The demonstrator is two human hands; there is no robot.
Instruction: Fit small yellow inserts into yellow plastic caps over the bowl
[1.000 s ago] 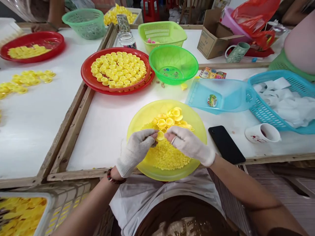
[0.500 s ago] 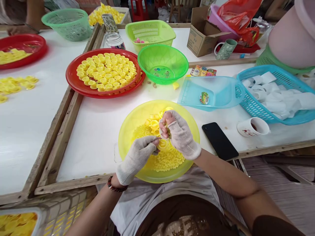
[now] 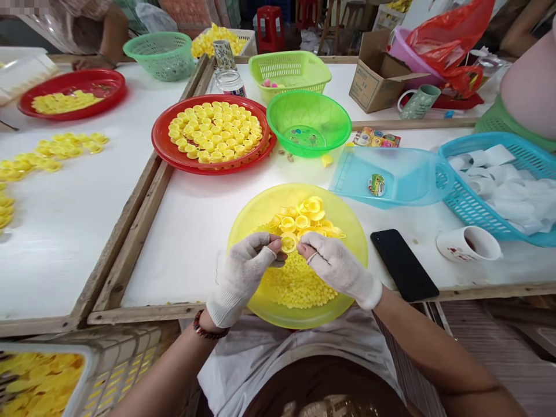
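A small round yellow plastic cup (image 3: pixel 289 243) is held over the yellow basin (image 3: pixel 249 217), its open mouth facing me. My left hand (image 3: pixel 243 269), in a white glove with bare fingertips, pinches its left edge. The gloved thumb and forefinger of my right hand (image 3: pixel 341 267) are closed at the cup's right edge; whether a small part is also between them is hidden. Inside the basin, loose yellow cups (image 3: pixel 310 211) pile up at the far side. Many small yellow beads (image 3: pixel 299 286) lie at the near side.
Red trays (image 3: pixel 163 136) carrying yellow cups stand at the far left, beside a green bowl (image 3: pixel 334 119). A blue scoop-shaped tray (image 3: pixel 403 174), black phone (image 3: pixel 403 263), paper cup (image 3: pixel 469 243) and blue basket (image 3: pixel 460 202) are on the right. Wooden strips (image 3: pixel 125 249) edge the table.
My right hand has come down from above the pile to the cup's right edge. The cup has turned its open side towards me. The camera view has shifted left.
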